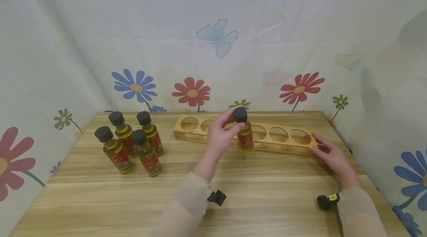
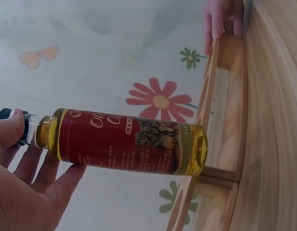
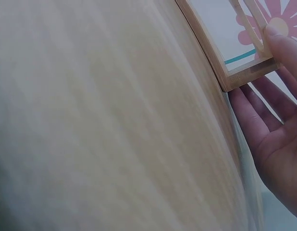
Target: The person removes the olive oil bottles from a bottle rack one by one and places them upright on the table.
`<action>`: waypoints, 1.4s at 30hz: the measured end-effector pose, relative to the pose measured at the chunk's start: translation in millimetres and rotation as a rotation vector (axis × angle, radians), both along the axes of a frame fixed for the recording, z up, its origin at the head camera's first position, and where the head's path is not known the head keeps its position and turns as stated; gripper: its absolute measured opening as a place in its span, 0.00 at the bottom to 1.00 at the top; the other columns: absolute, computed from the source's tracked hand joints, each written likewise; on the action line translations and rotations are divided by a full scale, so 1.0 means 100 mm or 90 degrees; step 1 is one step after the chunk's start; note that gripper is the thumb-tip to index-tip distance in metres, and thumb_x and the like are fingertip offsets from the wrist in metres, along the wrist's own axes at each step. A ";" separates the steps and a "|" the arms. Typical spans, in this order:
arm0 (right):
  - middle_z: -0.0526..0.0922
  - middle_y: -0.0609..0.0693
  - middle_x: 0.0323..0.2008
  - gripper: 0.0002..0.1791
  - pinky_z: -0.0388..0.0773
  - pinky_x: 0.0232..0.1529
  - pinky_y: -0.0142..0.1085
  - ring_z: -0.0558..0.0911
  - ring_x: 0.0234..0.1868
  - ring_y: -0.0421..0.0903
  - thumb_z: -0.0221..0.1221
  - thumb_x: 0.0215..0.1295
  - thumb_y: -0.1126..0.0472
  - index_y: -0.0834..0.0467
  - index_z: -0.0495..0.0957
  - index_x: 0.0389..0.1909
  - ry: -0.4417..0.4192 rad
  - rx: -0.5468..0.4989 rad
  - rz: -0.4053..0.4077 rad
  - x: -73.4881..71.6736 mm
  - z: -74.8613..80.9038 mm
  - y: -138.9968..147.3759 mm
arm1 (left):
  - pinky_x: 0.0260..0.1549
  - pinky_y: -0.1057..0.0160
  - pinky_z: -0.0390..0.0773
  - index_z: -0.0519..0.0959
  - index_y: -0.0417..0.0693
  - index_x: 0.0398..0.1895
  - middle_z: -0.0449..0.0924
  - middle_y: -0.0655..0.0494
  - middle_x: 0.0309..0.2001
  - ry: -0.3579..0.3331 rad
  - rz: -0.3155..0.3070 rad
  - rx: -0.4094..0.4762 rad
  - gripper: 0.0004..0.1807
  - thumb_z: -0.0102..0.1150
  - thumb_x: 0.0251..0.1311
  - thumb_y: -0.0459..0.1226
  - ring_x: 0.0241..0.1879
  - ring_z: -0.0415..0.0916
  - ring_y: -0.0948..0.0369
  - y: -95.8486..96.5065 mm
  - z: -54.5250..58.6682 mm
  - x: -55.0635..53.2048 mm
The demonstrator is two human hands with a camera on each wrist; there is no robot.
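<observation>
My left hand [image 1: 220, 133] grips an oil bottle [image 1: 246, 139] by its black cap, thumb on the near side. Golden oil and a red label show on this bottle [image 2: 124, 139] in the left wrist view, where its base overlaps the wooden rack [image 2: 228, 130]. In the head view the bottle stands upright in front of the rack's middle, hiding part of its holes. At the right end of the long rack [image 1: 280, 149], my right hand [image 1: 335, 159] holds the corner. The right wrist view shows the thumb of that hand [image 3: 278, 139] against the rack's end, fingers on the outer side.
Several more oil bottles [image 1: 150, 159] with black caps and red labels stand together on the left of the wooden table [image 1: 267, 192]. A row of round holes runs along the rack's top. Behind the table hangs a pale flower-printed curtain [image 1: 253, 66].
</observation>
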State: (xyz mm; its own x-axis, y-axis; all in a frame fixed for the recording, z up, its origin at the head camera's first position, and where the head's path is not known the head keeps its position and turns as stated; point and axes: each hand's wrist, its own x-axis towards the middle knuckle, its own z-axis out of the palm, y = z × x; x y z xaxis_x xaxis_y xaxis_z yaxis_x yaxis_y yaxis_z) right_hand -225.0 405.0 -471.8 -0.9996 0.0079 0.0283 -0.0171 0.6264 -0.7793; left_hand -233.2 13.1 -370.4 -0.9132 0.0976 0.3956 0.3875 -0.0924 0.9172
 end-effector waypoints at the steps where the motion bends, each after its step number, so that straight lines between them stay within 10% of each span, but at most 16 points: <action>1: 0.54 0.71 0.72 0.42 0.59 0.63 0.64 0.64 0.66 0.72 0.59 0.71 0.46 0.60 0.52 0.77 0.001 0.003 -0.001 0.00 0.00 0.00 | 0.49 0.56 0.81 0.80 0.51 0.60 0.83 0.52 0.50 -0.003 0.003 -0.002 0.25 0.69 0.57 0.31 0.50 0.79 0.58 -0.03 -0.02 -0.01; 42: 0.52 0.71 0.73 0.43 0.60 0.63 0.64 0.64 0.66 0.72 0.59 0.70 0.46 0.58 0.51 0.77 -0.003 0.003 -0.001 -0.01 0.00 -0.02 | 0.58 0.48 0.72 0.78 0.51 0.64 0.83 0.46 0.52 -0.120 0.171 -0.167 0.26 0.68 0.61 0.35 0.55 0.76 0.53 -1.26 -0.13 0.16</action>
